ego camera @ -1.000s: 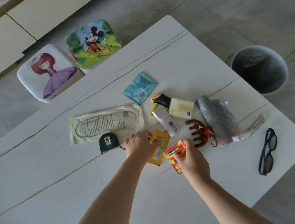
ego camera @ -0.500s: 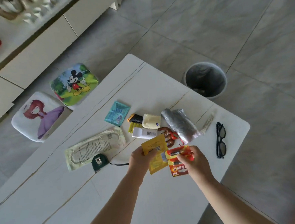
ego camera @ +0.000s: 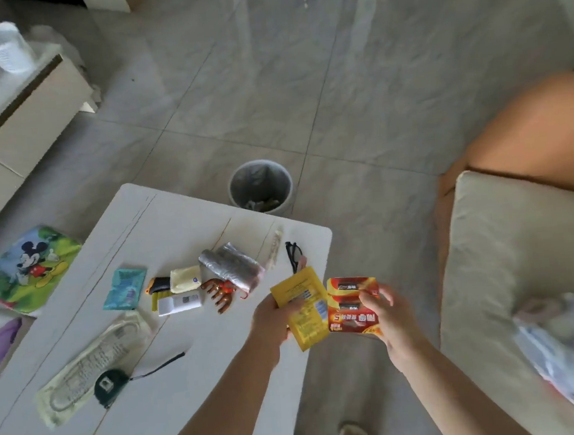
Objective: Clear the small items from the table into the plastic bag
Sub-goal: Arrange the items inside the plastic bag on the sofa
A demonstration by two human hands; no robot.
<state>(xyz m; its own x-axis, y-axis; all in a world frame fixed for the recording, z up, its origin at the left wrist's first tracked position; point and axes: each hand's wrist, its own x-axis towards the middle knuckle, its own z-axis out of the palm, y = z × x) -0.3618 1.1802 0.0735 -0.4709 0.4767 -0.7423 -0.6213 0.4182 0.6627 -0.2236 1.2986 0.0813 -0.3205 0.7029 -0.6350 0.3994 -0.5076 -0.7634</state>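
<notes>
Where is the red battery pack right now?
In the head view, the red battery pack is held in the right hand, off the table's right edge, beside the yellow packet in the left hand.

A yellow sachet point(ego camera: 304, 307) and a red battery pack point(ego camera: 351, 305) are held side by side past the surface's point(ego camera: 183, 225) edge; a translucent plastic bag point(ego camera: 570, 342) lies on the sofa.

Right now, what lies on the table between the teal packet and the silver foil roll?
In the head view, between the teal packet and the silver foil roll lie a black-and-orange tool and a pale yellow pouch.
</notes>
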